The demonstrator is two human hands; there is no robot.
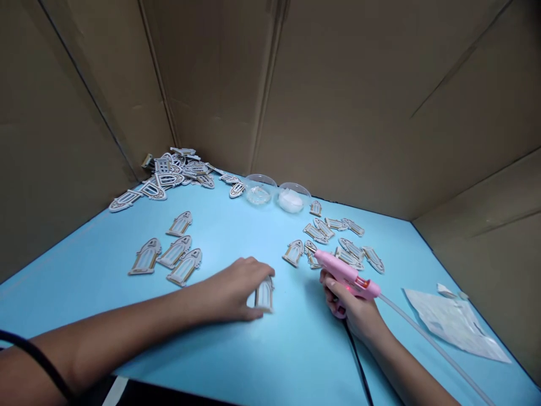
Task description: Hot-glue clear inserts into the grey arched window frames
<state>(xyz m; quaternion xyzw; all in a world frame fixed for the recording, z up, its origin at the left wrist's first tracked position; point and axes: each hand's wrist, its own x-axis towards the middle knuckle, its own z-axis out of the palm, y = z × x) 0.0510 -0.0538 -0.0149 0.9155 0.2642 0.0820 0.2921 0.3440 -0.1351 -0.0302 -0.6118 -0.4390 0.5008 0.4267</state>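
The left hand (234,293) is pinching a window cutout (265,294) on open blue table (262,361); just right of it, the right hand (355,310) is gripping a pink glue gun (344,275).

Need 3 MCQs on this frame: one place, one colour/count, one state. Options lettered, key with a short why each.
1. Where do the two clear bowls stand?
A. at the back by the cardboard wall
B. at the near table edge
C. on the plastic bag

2. What colour is the glue gun?
A. black
B. pink
C. yellow

3. What is the left hand doing?
A. resting flat on bare table, away from any piece
B. holding a bowl
C. gripping a window piece on the table

Answers:
1 A: both bowls sit at the far edge, just before the cardboard wall.
2 B: the gun body in the right hand is pink, with a clear glue stick trailing out behind.
3 C: the fingers close around one arched window piece standing on the blue top.
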